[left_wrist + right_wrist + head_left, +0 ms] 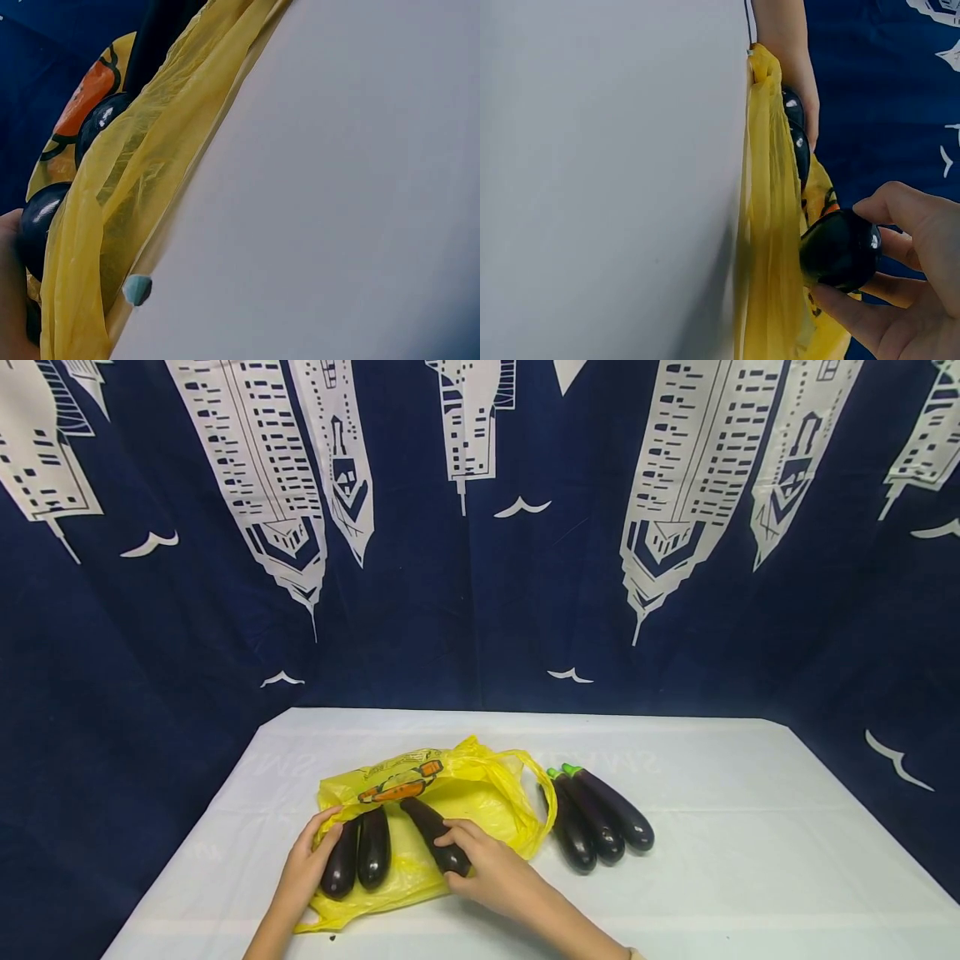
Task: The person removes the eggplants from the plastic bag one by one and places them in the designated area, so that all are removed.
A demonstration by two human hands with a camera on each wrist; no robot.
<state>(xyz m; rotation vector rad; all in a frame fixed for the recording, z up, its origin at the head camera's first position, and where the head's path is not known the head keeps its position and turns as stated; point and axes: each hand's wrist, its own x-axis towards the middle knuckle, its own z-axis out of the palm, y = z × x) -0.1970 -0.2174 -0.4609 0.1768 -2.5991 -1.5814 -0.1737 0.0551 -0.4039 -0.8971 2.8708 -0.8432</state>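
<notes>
My right hand [491, 868] grips an eggplant [431, 831] near its rounded end, thumb on one side and fingers on the other. The eggplant's far end lies in the mouth of a yellow plastic bag [408, 877]; the right wrist view shows the held eggplant [840, 251] close up. Two more eggplants [373, 852] lie side by side in the bag at the left, their far ends hidden under its upper layer. Beside them, my left hand [303, 860] holds the bag's upper edge, its thumb by the leftmost eggplant [340, 864]. In the left wrist view, little of the left hand [11, 289] shows.
Three eggplants with green stems [603, 818] lie together on the white table [750, 860], right of the bag. One bag handle loop [551, 797] reaches toward them. A small dark crumb [332, 937] lies near the front edge. A navy curtain [480, 610] with white building prints hangs behind.
</notes>
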